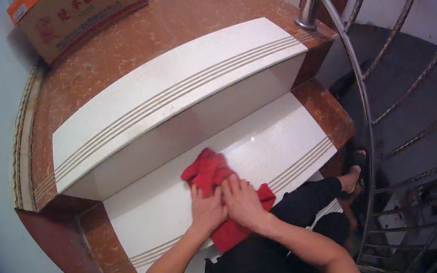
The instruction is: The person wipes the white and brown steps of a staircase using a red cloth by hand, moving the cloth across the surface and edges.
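A crumpled red cloth (206,167) lies on the white stair tread (149,216) before me, and one end of it hangs over the front edge towards my lap. My left hand (207,207) grips the cloth with its fingers bent into the folds. Close against it, my right hand (240,197) also holds the cloth, thumbs side by side. Another red corner sticks out to the right of my right wrist. The fingertips are partly sunk in the fabric.
Above rises another step (176,83) with grooved lines, leading to a brown marbled landing (182,18). A cardboard box (88,15) with an orange box (26,6) on it stands at the wall. A metal railing (354,59) with twisted bars runs along the right, beside a drop.
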`<act>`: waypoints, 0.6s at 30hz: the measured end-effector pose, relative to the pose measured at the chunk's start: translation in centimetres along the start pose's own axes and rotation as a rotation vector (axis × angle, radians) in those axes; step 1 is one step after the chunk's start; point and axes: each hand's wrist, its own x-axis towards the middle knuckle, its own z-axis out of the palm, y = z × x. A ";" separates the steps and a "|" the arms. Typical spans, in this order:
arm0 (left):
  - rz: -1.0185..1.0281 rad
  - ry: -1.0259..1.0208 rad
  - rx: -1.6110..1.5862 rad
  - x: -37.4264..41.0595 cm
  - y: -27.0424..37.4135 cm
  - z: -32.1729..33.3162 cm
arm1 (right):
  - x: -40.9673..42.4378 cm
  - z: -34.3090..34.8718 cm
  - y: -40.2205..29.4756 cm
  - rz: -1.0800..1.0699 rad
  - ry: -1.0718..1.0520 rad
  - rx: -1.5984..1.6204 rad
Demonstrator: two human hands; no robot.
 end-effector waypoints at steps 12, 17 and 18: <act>-0.092 -0.299 0.026 8.2 -0.5 1.0 | 3.0 -3.4 7.8 0.041 0.004 0.455; -0.072 -0.008 -0.497 8.9 -2.9 3.0 | 0.4 -4.5 12.1 0.288 -0.076 0.592; -0.124 0.018 -0.525 7.9 -3.1 3.0 | -0.1 -4.3 12.8 0.290 -0.053 0.605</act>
